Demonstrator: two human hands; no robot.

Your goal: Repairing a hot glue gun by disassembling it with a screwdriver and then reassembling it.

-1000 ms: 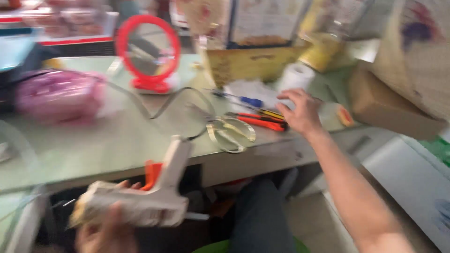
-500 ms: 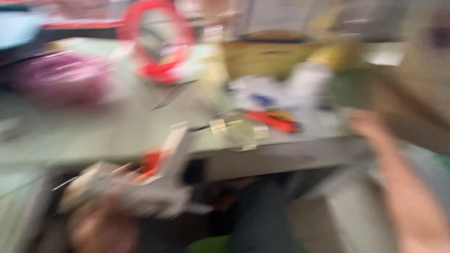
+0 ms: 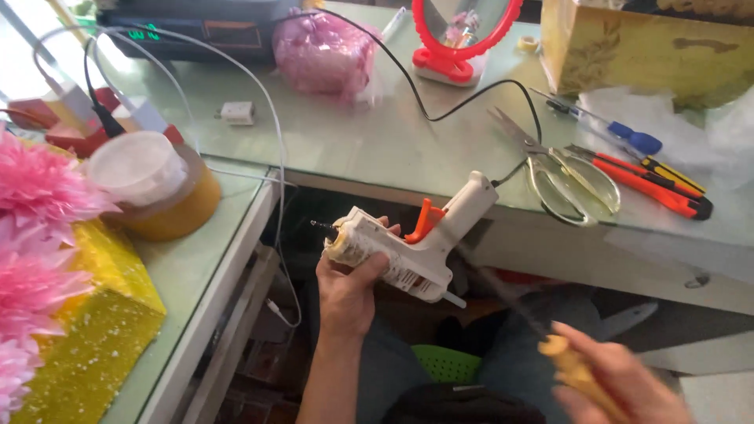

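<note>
My left hand (image 3: 352, 288) grips a white hot glue gun (image 3: 408, 239) by its body, below the table's front edge. The gun has an orange trigger, its nozzle points left, and its black cord runs up over the table. My right hand (image 3: 616, 385), low at the right and blurred, holds a thin tool with a yellowish handle (image 3: 572, 367) and a dark shaft that points up toward the gun.
On the glass-topped table (image 3: 353, 149) lie scissors (image 3: 561, 177), an orange utility knife (image 3: 648, 184), a blue-handled screwdriver (image 3: 620, 133), a red mirror (image 3: 459, 35) and a pink bundle (image 3: 322, 47). At left stand a lidded jar (image 3: 153, 184), pink flowers (image 3: 35, 235) and a yellow glitter box (image 3: 94, 322).
My right hand left the tools on the table and came down to my lap with a yellowish-handled tool in it. The view swung left and down. The glue gun stays in my left hand.
</note>
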